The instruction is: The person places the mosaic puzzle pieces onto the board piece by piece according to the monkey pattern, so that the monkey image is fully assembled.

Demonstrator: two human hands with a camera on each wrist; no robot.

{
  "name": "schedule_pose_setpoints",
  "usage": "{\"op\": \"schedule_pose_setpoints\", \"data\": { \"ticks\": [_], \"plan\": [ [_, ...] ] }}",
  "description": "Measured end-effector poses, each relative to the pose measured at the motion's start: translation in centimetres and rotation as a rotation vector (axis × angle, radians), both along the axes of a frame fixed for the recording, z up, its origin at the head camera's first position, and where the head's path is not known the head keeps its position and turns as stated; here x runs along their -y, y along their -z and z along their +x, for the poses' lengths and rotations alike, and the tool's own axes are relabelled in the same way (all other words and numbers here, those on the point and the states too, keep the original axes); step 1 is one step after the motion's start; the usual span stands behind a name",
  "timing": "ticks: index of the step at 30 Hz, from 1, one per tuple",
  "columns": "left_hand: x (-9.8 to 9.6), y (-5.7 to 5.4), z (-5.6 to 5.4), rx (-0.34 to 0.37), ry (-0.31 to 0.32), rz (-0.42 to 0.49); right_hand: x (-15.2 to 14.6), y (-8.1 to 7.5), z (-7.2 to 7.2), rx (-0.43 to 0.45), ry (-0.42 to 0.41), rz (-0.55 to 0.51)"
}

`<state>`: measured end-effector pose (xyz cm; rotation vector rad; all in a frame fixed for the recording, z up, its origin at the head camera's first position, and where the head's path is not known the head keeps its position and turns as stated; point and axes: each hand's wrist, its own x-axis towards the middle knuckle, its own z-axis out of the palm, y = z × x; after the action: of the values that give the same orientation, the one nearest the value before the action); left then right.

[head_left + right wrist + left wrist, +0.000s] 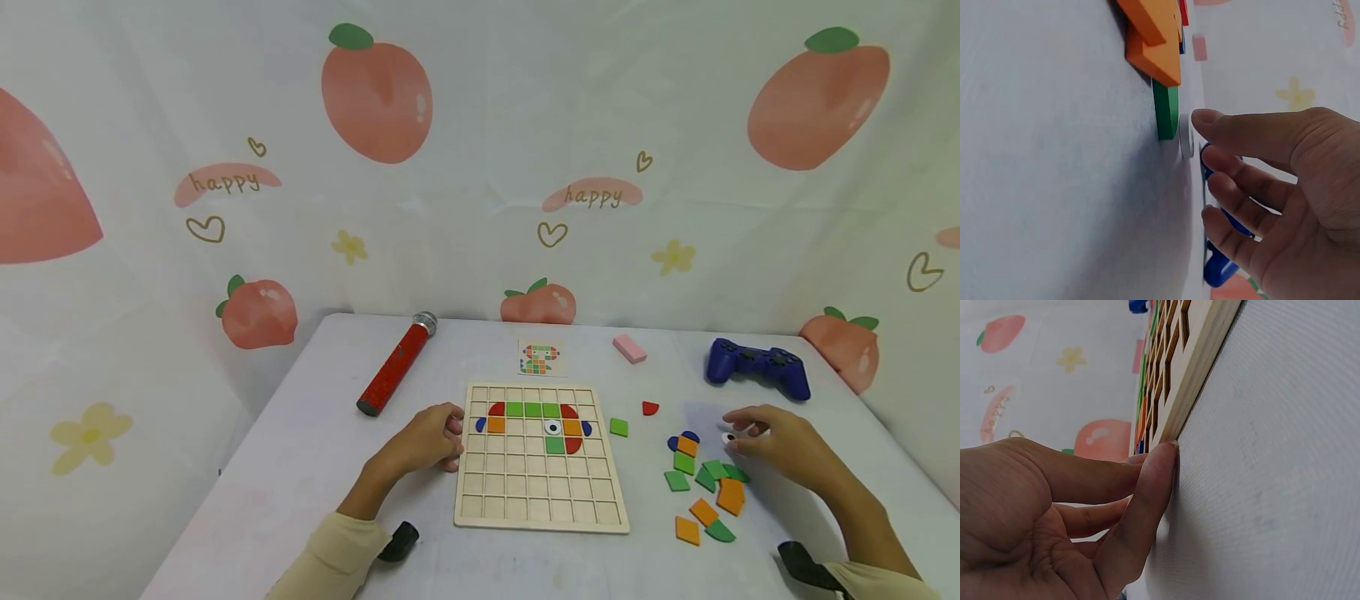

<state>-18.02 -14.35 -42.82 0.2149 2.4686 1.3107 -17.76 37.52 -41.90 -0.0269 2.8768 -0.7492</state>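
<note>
My left hand (429, 437) grips the left edge of a wooden grid board (517, 507), thumb and fingertips at its rim; the board's pale side (1191, 381) shows in the left wrist view. Red, green, orange and blue pieces and one eye disc (552, 427) fill some upper cells. My right hand (783, 442) hovers over the right of the table with fingers apart. A second eye disc (728, 437) lies by its thumb tip; in the right wrist view this white disc (1186, 134) rests beside a green piece (1166, 111).
Loose orange (731, 496) and green (721, 532) pieces lie right of the board. Behind it is a pattern card (539, 357). A red microphone (397, 367), a pink block (629, 348) and a blue game controller (757, 367) stand around.
</note>
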Motion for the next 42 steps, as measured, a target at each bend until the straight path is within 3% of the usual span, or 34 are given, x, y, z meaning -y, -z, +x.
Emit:
{"op": "schedule_pose_setpoints", "data": {
  "ticks": [6,27,42],
  "plan": [
    [0.1,-0.1,0.1,-0.007,0.001,-0.009,-0.5,0.3,0.0,0.046,0.006,0.002],
    [0.0,-0.4,0.2,-0.015,0.002,-0.012,-0.1,0.8,-0.1,0.038,-0.013,0.001],
    [0.0,-0.4,0.2,-0.011,0.000,-0.013,5.6,-0.3,-0.3,-0.001,-0.121,-0.080]
  ]
}}
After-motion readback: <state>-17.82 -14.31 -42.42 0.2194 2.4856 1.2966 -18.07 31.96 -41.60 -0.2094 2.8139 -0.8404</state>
